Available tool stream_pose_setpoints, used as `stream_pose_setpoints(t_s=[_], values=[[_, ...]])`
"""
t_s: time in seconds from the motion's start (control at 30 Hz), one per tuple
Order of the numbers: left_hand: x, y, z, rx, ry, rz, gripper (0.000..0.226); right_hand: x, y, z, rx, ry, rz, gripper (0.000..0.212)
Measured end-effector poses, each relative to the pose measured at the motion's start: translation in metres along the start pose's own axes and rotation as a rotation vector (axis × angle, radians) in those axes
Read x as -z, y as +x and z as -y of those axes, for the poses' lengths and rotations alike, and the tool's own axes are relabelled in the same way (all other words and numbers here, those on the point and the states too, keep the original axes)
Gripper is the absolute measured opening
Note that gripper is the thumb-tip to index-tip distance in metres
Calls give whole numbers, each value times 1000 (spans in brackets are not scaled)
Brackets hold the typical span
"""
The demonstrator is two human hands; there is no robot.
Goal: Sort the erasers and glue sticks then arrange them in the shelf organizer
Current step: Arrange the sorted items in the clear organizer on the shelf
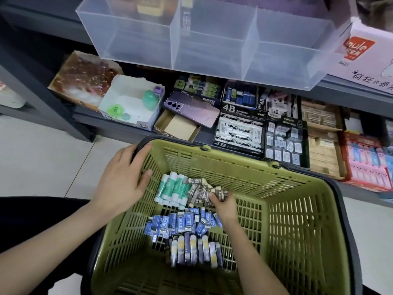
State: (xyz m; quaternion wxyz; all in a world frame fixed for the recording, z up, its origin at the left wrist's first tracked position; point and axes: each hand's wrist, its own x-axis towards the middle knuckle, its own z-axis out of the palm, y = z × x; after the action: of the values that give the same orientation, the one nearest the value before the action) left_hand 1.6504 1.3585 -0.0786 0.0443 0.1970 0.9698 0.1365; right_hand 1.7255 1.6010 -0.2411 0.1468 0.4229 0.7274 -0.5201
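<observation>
A green basket with a dark handle sits on the floor in front of a grey shelf, and both hands are on or in it. The left hand clasps the basket's left wall near the far corner, with the fingers curled over the rim and the thumb pressed against the inner side. The right hand reaches down to the basket floor, its fingers closed around a few of the brown erasers, which are marked 2B and lie in a loose heap at the far side of the floor. Just to the left of that heap, and touching it, the green glue sticks lie side by side in a tight row. Nearer the person, the blue erasers form a rough band across the floor, and below them is a row of purple pieces with white and yellow on their faces; I cannot tell whether these are glue sticks or erasers. The organizer, a clear plastic tray split into three compartments, rests above on the upper shelf and juts out over the lower one. On the lower shelf lie a purple phone, partly over a small cardboard box, a white box with green items inside, and black cartons marked 4B full of wrapped erasers. A white carton with a red logo stands to the right of the organizer.
</observation>
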Motion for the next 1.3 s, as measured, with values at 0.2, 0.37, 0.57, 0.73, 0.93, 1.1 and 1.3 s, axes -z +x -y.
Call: stream_pose_setpoints(t_s=[0.2, 0.37, 0.57, 0.73, 0.93, 1.1, 1.3], values=[[-1, 0, 2, -15, 4, -10, 60, 4, 0, -1, -30, 20, -90, 63], [-7, 0, 6, -35, 2, -58, 49, 23, -14, 2, -97, 140, -80, 68], [14, -8, -13, -53, -82, -196, 49, 68, -72, 59, 43, 347, 160, 38], [70, -1, -86, 327, -1217, 247, 31, 83, -144, 145, 417, 183, 260, 20], [119, 16, -111, 445, -1918, 466, 32, 86, -202, 210, 929, -233, 123, 42], [144, 24, -105, 460, -1900, 388, 11, 107, -218, 242, 940, -445, 254, 46], [173, 40, -108, 452, -1951, 385, 5, 126, -234, 288, 1101, -475, 84, 30]])
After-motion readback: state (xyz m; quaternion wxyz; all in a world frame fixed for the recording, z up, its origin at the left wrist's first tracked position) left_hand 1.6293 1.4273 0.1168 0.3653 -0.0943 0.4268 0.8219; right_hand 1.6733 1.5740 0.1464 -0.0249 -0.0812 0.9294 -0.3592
